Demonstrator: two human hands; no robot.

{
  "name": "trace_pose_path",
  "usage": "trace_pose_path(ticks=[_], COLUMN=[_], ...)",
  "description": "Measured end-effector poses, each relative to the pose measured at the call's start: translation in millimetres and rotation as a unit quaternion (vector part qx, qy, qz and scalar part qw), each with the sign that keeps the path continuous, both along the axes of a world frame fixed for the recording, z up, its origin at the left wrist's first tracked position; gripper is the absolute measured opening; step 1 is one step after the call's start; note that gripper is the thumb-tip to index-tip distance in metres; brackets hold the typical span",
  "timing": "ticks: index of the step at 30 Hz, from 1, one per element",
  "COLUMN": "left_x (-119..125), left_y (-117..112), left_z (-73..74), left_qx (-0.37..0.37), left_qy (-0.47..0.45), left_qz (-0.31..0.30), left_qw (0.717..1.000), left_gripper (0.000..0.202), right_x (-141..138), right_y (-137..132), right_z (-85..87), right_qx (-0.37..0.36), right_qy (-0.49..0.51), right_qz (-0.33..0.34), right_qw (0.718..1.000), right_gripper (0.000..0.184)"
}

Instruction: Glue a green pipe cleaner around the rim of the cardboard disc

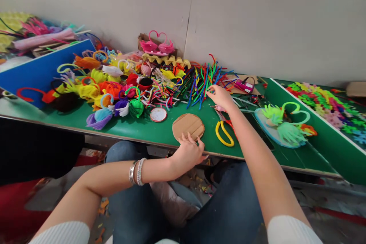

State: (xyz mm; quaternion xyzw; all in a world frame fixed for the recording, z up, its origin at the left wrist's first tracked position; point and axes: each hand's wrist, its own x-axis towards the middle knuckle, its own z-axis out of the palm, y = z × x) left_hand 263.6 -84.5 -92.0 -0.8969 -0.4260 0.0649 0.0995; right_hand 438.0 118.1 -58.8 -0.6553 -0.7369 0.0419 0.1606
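My left hand [188, 152] rests at the near edge of the green table [160, 131], its fingertips touching a round brown cardboard disc [188, 126]; the fingers are loosely curled and hold nothing. My right hand [220, 97] reaches forward to a heap of coloured pipe cleaners [204, 78], its fingers pinched together at the pile's edge. Whether a stem is between them I cannot make out. Yellow-handled scissors [224, 131] lie just right of the disc, under my right forearm.
Fuzzy pipe-cleaner figures [108, 87] crowd the table's left half, beside a blue board [40, 72]. A small round lid [158, 114] lies near the disc. Green figures on a blue plate [281, 127] sit right. A grey partition [243, 19] stands behind.
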Motion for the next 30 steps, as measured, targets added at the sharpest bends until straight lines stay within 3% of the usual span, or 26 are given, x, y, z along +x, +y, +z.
trace_pose_path(ticks=[6, 11, 18, 21, 23, 26, 30], left_x=[-12.3, -21.4, -23.0, -23.9, -24.6, -25.3, -25.2], left_y=[6.3, 12.0, 15.0, 14.5, 14.5, 14.7, 14.3], left_z=[-16.8, -11.4, -5.7, -5.7, -5.1, -4.5, -5.7], left_qx=[0.1, 0.097, 0.098, 0.089, 0.082, 0.082, 0.095], left_qy=[-0.034, -0.069, -0.083, -0.054, -0.039, -0.036, -0.043], left_qz=[-0.07, -0.097, -0.094, -0.119, -0.13, -0.133, -0.127], left_qw=[0.992, 0.988, 0.987, 0.987, 0.987, 0.987, 0.986], left_gripper=[0.038, 0.03, 0.03, 0.031, 0.031, 0.031, 0.032], right_x=[-24.8, -18.7, 17.6, 27.3, 26.5, 16.2, 5.9], right_y=[64.5, 87.1, 108.2, 105.0, 98.5, 88.9, 86.7], right_z=[-13.5, -13.6, -19.7, -20.8, -19.8, -16.9, -14.6], right_qx=[-0.057, -0.083, 0.001, 0.046, 0.071, 0.081, -0.043], right_qy=[-0.013, 0.016, 0.077, 0.041, -0.014, -0.092, -0.151], right_qz=[-0.107, -0.14, -0.135, -0.162, -0.141, -0.056, -0.011], right_qw=[0.993, 0.987, 0.988, 0.985, 0.987, 0.991, 0.988], right_gripper=[0.047, 0.057, 0.043, 0.041, 0.039, 0.041, 0.041])
